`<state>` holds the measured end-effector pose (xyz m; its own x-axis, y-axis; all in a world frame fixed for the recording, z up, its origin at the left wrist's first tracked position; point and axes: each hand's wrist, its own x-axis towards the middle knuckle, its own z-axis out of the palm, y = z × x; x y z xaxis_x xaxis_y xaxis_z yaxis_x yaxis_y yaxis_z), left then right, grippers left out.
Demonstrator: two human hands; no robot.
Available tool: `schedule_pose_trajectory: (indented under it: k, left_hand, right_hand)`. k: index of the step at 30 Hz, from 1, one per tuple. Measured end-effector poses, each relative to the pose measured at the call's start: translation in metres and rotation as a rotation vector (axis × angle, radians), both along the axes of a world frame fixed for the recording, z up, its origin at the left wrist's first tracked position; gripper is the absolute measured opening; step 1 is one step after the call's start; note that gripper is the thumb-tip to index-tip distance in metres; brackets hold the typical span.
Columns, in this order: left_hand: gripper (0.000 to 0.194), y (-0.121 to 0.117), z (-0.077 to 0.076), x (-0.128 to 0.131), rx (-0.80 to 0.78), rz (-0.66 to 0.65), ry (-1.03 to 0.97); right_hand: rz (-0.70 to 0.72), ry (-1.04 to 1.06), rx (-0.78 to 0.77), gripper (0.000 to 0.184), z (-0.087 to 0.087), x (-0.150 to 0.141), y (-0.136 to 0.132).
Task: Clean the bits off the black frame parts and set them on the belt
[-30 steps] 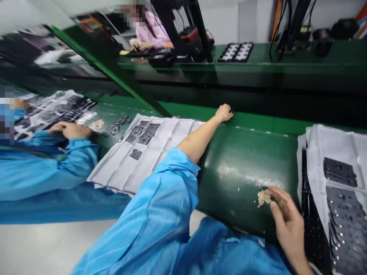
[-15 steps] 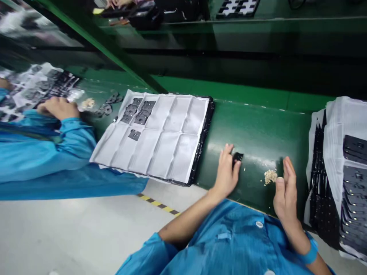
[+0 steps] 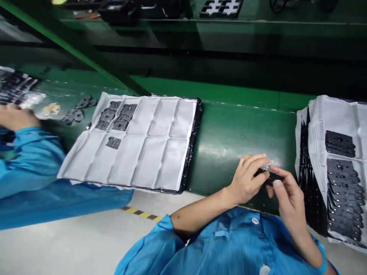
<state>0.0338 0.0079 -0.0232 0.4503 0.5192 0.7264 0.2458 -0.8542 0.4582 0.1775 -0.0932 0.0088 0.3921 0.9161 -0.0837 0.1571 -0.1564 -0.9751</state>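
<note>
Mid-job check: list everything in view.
Black part: one, black, held right of centre
Pale bits: one heap, beige, just beyond it
Lined tray: at least one, black and white, left of centre
Flat parts: several, black, on that liner
Tray stack: several, black and white, far right
Layered parts: many, black, on that stack
Table: one, green, under trays
Beam: one, green, upper left
Slotted tray: one, black and white, back shelf
Dark equipment: uncounted, black, same shelf
Loose parts: several, black, table's left
Second heap: one, cream, beside them
Clear bag: one, transparent, beside it
Striped tape: one, yellow-black, floor
Co-worker: one, blue-sleeved, far left
Left hand: one, bare, holding black part
Right hand: one, bare, holding it
Own smock: one, blue, bottom
</note>
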Motion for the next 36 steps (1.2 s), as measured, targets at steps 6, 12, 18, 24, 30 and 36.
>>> schedule_pose_trajectory:
  k: [6, 12, 18, 24, 30, 36]
  left_hand:
    - [0.063, 0.003, 0.033, -0.025, -0.438, -0.116, 0.01]
    - [0.03, 0.017, 0.061, -0.035, -1.151, -0.304, 0.004]
    - [0.026, 0.03, 0.067, -0.024, -1.111, -0.319, 0.089]
    - [0.03, 0.018, 0.05, -0.017, -1.193, -0.322, -0.165]
    - [0.018, 0.028, 0.054, -0.033, -1.097, -0.283, 0.084]
    - [0.012, 0.031, 0.064, -0.041, -1.089, -0.33, 0.272]
  right_hand:
    - [-0.027, -0.084, 0.037, 0.04, 0.013, -0.006, 0.008]
    - [0.099, -0.204, 0.106, 0.029, 0.015, -0.003, 0.015]
    - [0.061, -0.329, 0.217, 0.01, 0.018, -0.002, 0.027]
    - [-0.143, 0.079, 0.115, 0.021, -0.001, -0.018, 0.029]
    - [-0.061, -0.222, 0.081, 0.032, 0.001, -0.008, 0.029]
    - [-0.068, -0.181, 0.102, 0.031, 0.014, -0.013, 0.031]
